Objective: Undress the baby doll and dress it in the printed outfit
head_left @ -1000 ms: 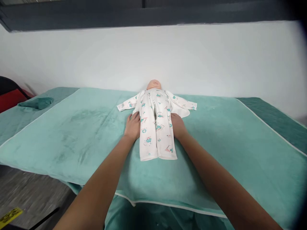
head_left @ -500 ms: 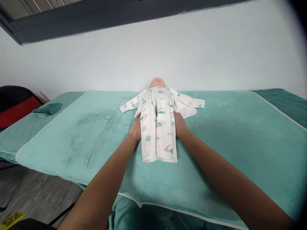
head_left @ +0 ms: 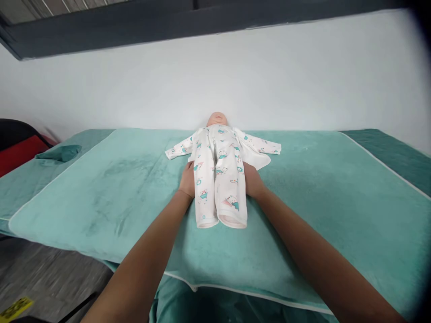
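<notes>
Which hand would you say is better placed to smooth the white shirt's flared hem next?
Probably the right: the right hand is just below the flared hem, on the same side of the printed trousers. The left hand is at their opposite side.

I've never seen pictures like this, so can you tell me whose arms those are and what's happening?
There's no robot here. A person wears a camera on their head, looking down past their own arms, and it takes all these pictures. On the green blanket lies a doll, near the wall. A white shirt has its sleeves spread out, and patterned trousers lie towards the person. The left hand and right hand are at the trousers' sides. Their fingers are mostly hidden, so I can't tell how they grip.
</notes>
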Available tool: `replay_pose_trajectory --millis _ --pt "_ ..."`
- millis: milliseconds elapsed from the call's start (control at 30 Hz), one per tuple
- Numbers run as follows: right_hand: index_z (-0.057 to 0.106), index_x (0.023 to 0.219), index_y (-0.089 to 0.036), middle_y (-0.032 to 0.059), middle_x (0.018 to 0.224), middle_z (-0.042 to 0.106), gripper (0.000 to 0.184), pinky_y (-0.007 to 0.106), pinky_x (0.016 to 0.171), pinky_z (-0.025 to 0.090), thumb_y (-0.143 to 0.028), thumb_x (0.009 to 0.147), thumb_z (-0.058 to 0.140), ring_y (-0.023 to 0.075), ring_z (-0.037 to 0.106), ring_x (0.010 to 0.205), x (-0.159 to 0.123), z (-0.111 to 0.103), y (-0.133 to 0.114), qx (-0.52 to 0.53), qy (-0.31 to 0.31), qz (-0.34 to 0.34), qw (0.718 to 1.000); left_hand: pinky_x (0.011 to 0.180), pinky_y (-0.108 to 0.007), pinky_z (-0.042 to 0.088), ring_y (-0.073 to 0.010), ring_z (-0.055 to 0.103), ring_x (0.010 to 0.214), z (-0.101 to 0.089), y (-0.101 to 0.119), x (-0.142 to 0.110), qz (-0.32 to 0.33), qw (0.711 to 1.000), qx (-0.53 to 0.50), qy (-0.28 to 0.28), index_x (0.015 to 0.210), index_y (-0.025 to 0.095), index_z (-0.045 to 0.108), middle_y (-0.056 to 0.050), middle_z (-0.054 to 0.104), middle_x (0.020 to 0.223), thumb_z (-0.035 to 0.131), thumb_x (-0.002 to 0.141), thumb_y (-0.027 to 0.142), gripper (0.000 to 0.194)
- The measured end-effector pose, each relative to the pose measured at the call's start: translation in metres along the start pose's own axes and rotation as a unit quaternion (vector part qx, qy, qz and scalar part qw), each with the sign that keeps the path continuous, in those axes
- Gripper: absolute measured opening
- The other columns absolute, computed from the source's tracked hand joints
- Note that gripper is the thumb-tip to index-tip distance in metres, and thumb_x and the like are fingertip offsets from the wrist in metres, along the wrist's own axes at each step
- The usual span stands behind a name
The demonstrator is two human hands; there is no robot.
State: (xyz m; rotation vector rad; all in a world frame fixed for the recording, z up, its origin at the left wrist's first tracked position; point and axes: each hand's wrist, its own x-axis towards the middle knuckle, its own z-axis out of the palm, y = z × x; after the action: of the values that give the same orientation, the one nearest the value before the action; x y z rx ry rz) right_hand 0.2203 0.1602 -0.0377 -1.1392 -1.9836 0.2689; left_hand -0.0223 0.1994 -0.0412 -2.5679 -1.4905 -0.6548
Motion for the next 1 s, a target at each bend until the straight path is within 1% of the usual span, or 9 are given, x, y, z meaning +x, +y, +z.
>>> replay_pose_trajectory --millis 167,500,600,667,733,800,900,933,1000 --pt "0.074 0.111 -0.018 0.0144 0.118 0.071 0.03 0.042 0.093 0.055 -0.028 0.088 0.057 0.0298 0.066 0.107 0.001 0.007 0.005 -0.041 -0.043 0.005 0.998 0.096 -0.042 0.046 -0.0306 0.063 0.103 -0.007 0.005 -0.002 -0.045 0.998 0.037 0.002 0.085 0.021 0.07 -0.011 0.073 0.096 0.056 0.087 0.015 0.014" --pt "0.075 0.117 -0.02 0.0113 0.127 0.07 0.034 0.038 0.096 0.052 -0.021 0.088 0.058 0.0294 0.066 0.114 -0.004 -0.008 -0.003 -0.083 -0.167 -0.01 0.982 0.082 -0.042 0.039 -0.0295 0.058 0.1 -0.019 0.014 -0.039 -0.135 0.98 0.124 0.073 0.087 0.019 0.066 -0.012 0.071 0.099 0.05 0.097 0.022 0.019" --pt "0.077 0.107 -0.02 0.0087 0.119 0.073 0.03 0.036 0.093 0.05 -0.016 0.085 0.056 0.0276 0.067 0.109 -0.006 -0.018 -0.005 -0.028 -0.188 -0.014 0.982 0.079 -0.041 0.039 -0.0288 0.058 0.096 -0.018 0.014 -0.043 -0.128 0.982 0.112 0.083 0.081 0.02 0.064 -0.01 0.07 0.092 0.05 0.094 0.017 0.019" --pt "0.076 0.093 -0.02 0.0048 0.102 0.076 0.023 0.032 0.085 0.051 -0.017 0.085 0.054 0.0237 0.069 0.097 -0.007 -0.024 -0.003 0.025 -0.196 0.01 0.98 0.077 -0.04 0.039 -0.0281 0.058 0.092 -0.016 0.012 -0.044 -0.131 0.984 0.077 0.096 0.075 0.021 0.061 -0.009 0.069 0.085 0.05 0.091 0.013 0.022" --pt "0.072 0.083 -0.02 0.0017 0.084 0.073 0.02 0.029 0.074 0.049 -0.023 0.087 0.053 0.0198 0.067 0.081 -0.006 -0.03 0.005 0.064 -0.177 0.065 0.98 0.076 -0.038 0.041 -0.0263 0.058 0.089 -0.013 0.008 -0.043 -0.157 0.979 0.009 0.13 0.07 0.022 0.059 -0.007 0.066 0.08 0.049 0.086 0.008 0.023" --pt "0.071 0.083 -0.02 0.0023 0.082 0.071 0.021 0.03 0.074 0.049 -0.03 0.089 0.053 0.0195 0.065 0.079 -0.004 -0.035 0.02 0.05 -0.095 0.121 0.987 0.078 -0.035 0.045 -0.0235 0.059 0.088 -0.01 0.004 -0.041 -0.203 0.959 -0.077 0.183 0.072 0.022 0.06 -0.006 0.065 0.08 0.047 0.08 0.005 0.022" --pt "0.07 0.099 -0.018 0.0106 0.107 0.071 0.022 0.039 0.094 0.046 -0.028 0.086 0.055 0.0266 0.062 0.103 0.001 -0.039 0.05 -0.071 0.077 0.186 0.977 0.085 -0.032 0.049 -0.0198 0.062 0.093 -0.007 -0.004 -0.035 -0.277 0.921 -0.153 0.226 0.085 0.021 0.064 -0.004 0.066 0.094 0.047 0.079 0.008 0.023" --pt "0.069 0.104 -0.016 0.0137 0.115 0.069 0.025 0.042 0.098 0.044 -0.028 0.085 0.056 0.0297 0.059 0.11 0.004 -0.04 0.059 -0.117 0.105 0.212 0.965 0.087 -0.032 0.05 -0.0195 0.063 0.094 -0.006 -0.007 -0.031 -0.3 0.915 -0.157 0.219 0.09 0.021 0.066 -0.005 0.066 0.099 0.048 0.08 0.011 0.022" --pt "0.066 0.113 -0.015 0.0175 0.123 0.065 0.032 0.047 0.098 0.044 -0.03 0.085 0.058 0.0342 0.054 0.117 0.009 -0.04 0.073 -0.194 0.096 0.255 0.942 0.09 -0.034 0.051 -0.0199 0.064 0.098 -0.006 -0.015 -0.021 -0.341 0.91 -0.15 0.183 0.102 0.02 0.067 -0.007 0.065 0.114 0.053 0.084 0.019 0.023"
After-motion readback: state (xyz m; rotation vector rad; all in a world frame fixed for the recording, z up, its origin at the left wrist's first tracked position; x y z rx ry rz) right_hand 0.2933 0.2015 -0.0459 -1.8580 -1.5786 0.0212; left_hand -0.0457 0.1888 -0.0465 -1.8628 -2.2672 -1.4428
